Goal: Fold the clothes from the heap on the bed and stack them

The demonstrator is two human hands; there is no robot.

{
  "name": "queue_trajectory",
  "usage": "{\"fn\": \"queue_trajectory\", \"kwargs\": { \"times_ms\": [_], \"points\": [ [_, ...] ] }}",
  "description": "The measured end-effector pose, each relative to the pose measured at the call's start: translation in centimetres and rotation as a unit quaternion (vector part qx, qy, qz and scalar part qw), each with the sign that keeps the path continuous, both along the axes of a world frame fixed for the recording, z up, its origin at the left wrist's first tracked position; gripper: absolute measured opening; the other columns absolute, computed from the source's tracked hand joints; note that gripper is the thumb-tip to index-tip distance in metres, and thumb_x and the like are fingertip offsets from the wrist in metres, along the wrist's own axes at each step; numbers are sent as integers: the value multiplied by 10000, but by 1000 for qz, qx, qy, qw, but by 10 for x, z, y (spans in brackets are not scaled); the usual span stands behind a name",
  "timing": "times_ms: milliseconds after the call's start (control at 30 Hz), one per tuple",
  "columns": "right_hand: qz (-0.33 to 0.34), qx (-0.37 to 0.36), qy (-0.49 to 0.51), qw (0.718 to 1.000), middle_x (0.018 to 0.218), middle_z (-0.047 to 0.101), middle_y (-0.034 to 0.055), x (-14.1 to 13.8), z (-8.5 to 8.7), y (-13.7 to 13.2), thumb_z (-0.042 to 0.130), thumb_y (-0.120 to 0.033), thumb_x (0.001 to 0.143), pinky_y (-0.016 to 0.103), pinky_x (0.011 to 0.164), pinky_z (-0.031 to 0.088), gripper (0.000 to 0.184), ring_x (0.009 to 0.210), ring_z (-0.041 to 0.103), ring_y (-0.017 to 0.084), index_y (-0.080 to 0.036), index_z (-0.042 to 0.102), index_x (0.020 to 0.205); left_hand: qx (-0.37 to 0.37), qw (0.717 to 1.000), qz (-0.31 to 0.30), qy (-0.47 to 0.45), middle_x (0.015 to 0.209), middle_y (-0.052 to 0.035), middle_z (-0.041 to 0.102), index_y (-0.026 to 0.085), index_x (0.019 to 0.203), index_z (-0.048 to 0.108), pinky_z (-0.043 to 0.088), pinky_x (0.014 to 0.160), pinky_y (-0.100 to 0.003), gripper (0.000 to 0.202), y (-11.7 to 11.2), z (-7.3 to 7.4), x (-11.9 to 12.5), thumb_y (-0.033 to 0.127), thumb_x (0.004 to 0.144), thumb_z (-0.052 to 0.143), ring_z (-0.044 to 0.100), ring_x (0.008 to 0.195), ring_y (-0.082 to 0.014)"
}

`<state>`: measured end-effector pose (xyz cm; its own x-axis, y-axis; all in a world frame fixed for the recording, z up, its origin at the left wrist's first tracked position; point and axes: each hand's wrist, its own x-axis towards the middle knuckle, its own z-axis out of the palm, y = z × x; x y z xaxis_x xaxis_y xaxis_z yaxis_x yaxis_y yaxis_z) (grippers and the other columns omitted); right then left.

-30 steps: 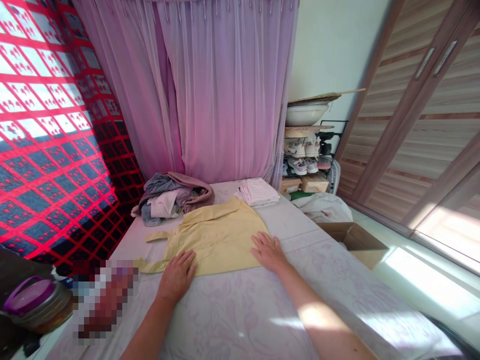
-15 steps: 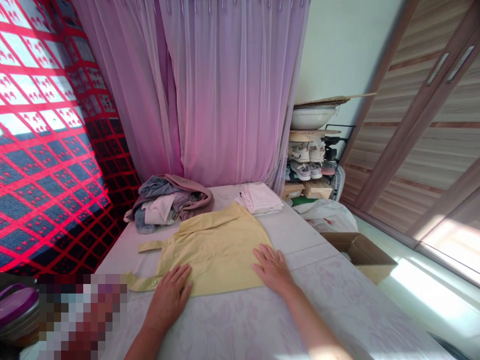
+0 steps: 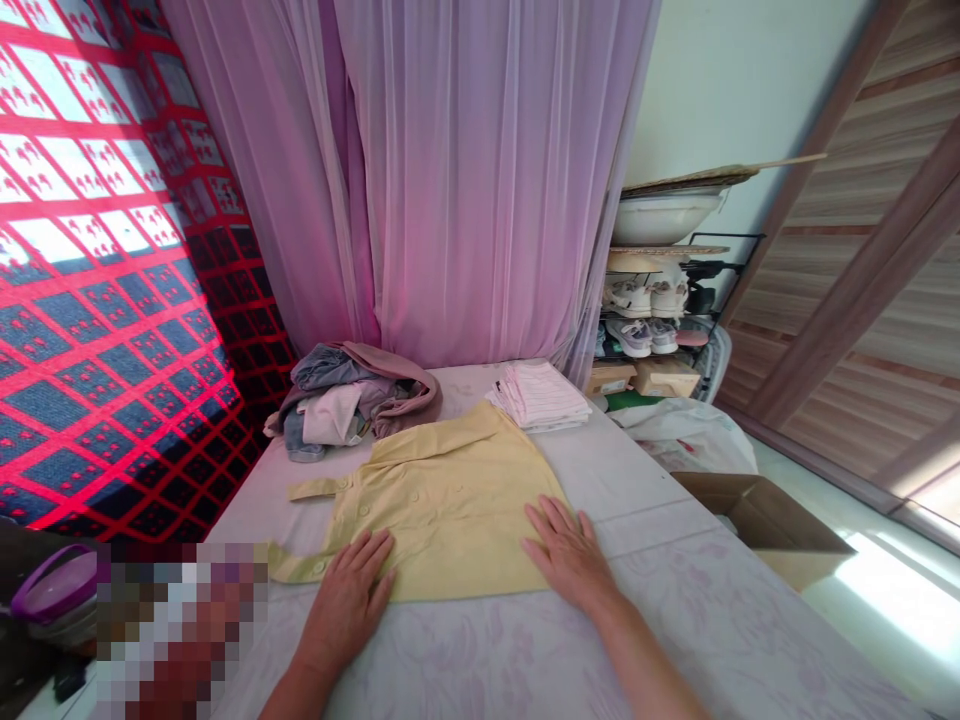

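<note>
A yellow button-front garment with shoulder straps (image 3: 457, 505) lies spread on the bed (image 3: 480, 660), its straps pointing left and its wide hem to the right. My left hand (image 3: 352, 585) rests flat on its near edge beside the lower strap, fingers extended. On the hem's near right corner lies my right hand (image 3: 566, 550), palm down with the fingers spread. Neither hand grips the cloth. Some creases show across the middle, and the far edge looks slightly bunched.
Behind the garment sit a heap of crumpled clothes (image 3: 360, 395) and a folded stack of pink striped cloth (image 3: 540, 395). A purple curtain (image 3: 480, 180) hangs at the bed's far end. To the right stand a shoe rack (image 3: 667, 300) and an open cardboard box (image 3: 772, 520).
The view has shifted slightly, so the scene sits further right. Both hands keep their places on the garment, which looks unchanged.
</note>
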<state>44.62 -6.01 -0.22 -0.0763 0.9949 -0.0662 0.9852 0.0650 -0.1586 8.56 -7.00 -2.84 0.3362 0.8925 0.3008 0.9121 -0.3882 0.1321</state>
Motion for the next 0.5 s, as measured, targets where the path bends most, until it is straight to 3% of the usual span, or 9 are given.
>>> {"fn": "queue_trajectory", "kwargs": {
  "times_ms": [500],
  "points": [
    [4, 7, -45, 999, 1563, 242, 37, 1, -9, 2, 267, -484, 948, 535, 1131, 139, 550, 1428, 204, 222, -291, 343, 1457, -27, 999, 16, -10, 1378, -51, 548, 249, 1330, 538, 391, 1065, -481, 452, -6, 13, 10, 422, 937, 399, 456, 1305, -262]
  ]
}}
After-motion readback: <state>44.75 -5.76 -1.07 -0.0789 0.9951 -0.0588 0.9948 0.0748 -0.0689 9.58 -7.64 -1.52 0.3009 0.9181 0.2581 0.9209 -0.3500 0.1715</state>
